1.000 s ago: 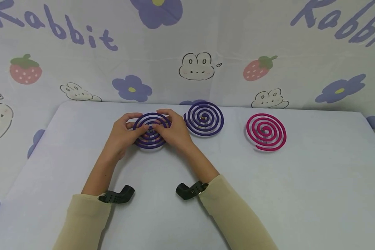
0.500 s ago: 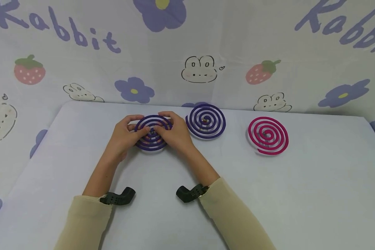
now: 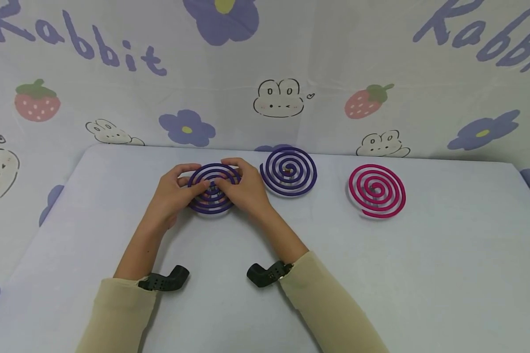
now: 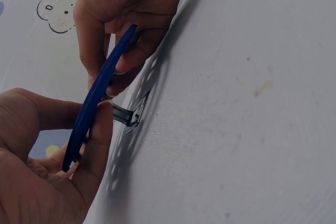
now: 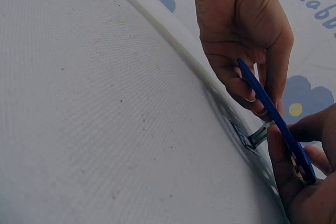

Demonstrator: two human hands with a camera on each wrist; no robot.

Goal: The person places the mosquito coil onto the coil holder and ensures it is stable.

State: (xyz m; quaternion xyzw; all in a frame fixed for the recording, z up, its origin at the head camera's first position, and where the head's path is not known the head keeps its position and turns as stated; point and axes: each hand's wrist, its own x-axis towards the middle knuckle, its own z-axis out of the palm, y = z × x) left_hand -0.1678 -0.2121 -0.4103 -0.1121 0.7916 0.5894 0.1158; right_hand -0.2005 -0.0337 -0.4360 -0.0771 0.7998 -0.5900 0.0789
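Note:
A dark purple mosquito coil [image 3: 211,212] lies nearly flat between my two hands at the table's back left. My left hand [image 3: 171,192] grips its left side, thumb on top near the centre and fingers round the far rim and underneath. From the right side my right hand [image 3: 247,190] grips it likewise, the two thumbs almost meeting. Seen edge-on in the left wrist view, the coil [image 4: 90,106] sits above a small metal stand [image 4: 124,114] whose base is close over the tabletop. Where stand and coil meet is hidden by the fingers.
Just right of my right hand, a second purple coil [image 3: 290,187] rests on its own stand near the back edge. Further right is a pink coil [image 3: 381,188], also raised on a stand. A printed cloth [image 3: 229,78] hangs behind the white table [image 3: 406,274].
The whole head view shifts slightly. Both hands keep their grip on the purple coil, with only slight thumb movement; the other two coils stay in place.

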